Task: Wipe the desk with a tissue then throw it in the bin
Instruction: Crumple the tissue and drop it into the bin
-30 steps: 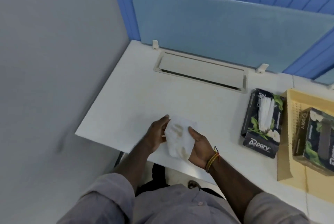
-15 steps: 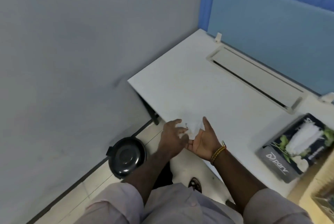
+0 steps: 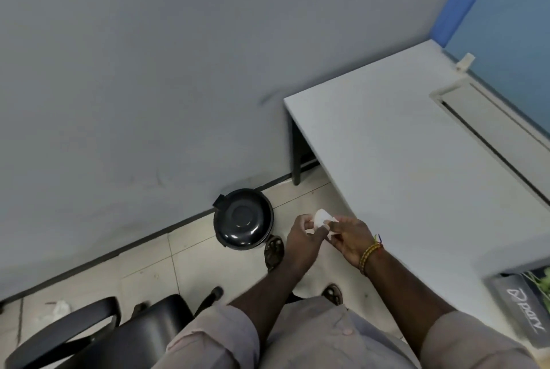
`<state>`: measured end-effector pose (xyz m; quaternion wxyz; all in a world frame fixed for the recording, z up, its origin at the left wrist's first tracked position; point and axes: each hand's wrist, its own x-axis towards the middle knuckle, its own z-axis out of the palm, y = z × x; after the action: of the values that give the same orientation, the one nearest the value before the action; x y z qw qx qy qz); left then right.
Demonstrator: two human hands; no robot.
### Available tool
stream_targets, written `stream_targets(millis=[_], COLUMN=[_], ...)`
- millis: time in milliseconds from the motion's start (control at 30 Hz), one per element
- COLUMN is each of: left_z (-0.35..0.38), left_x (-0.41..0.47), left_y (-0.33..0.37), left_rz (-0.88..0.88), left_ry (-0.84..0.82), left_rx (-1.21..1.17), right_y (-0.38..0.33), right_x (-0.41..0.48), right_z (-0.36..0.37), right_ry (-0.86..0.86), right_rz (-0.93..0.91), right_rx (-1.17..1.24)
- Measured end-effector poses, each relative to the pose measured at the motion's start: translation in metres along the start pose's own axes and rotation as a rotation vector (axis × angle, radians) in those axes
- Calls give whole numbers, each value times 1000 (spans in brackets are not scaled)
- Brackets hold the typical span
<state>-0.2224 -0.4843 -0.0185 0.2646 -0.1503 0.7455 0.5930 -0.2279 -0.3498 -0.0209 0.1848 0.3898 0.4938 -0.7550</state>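
Left hand [image 3: 303, 239]: fingers curled, pinching one side of the crumpled white tissue [image 3: 322, 219]; palm faces down and inward.
Right hand [image 3: 351, 239]: fingers partly closed on the other side of the tissue; beaded band on the wrist.
Tissue: bunched into a small wad between both hands, held off the desk [image 3: 416, 160], over the floor just past the desk's near edge.
Bin [image 3: 243, 219]: small, round, dark, on the floor tiles against the wall; domed lid is down.
Key relation: bin lies at about 9 o'clock from the hands, near but lower; left hand is the nearer one. Wad has no clear long axis.
Foot [image 3: 273, 251]: sandalled, at the bin's base, about 4 o'clock of the lid; whether it rests on a pedal cannot be told.
Judgement: wiping looks finished; disposal pending. Lid must open before the drop.
Risk: light wad could miss the opening or land on the shut lid.
Writing: tissue box [image 3: 523, 309] at 3 o'clock, frame edge, reads "pary" in white beside a logo mark.
Chair [image 3: 119, 336]: black, at 7 o'clock, well apart from the bin.
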Motion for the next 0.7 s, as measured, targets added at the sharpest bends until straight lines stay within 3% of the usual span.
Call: stream_targets(millis=[133, 300, 467, 700], left_z=[-7, -39, -83, -142], left_x=[1, 20, 54, 112], left_y=[0, -10, -39, -71], left_rz=[-60, -258, -428, -607], left_ry=[-44, 36, 166, 412], left_rx=[-132, -449, -670, -787], right_y=[0, -19, -45, -80], right_x=[2, 12, 31, 46], right_z=[3, 43, 72, 93], right_ry=[44, 4, 37, 77], right_rz=[-1, 11, -7, -70], right_rx=[-242, -436, -412, -349])
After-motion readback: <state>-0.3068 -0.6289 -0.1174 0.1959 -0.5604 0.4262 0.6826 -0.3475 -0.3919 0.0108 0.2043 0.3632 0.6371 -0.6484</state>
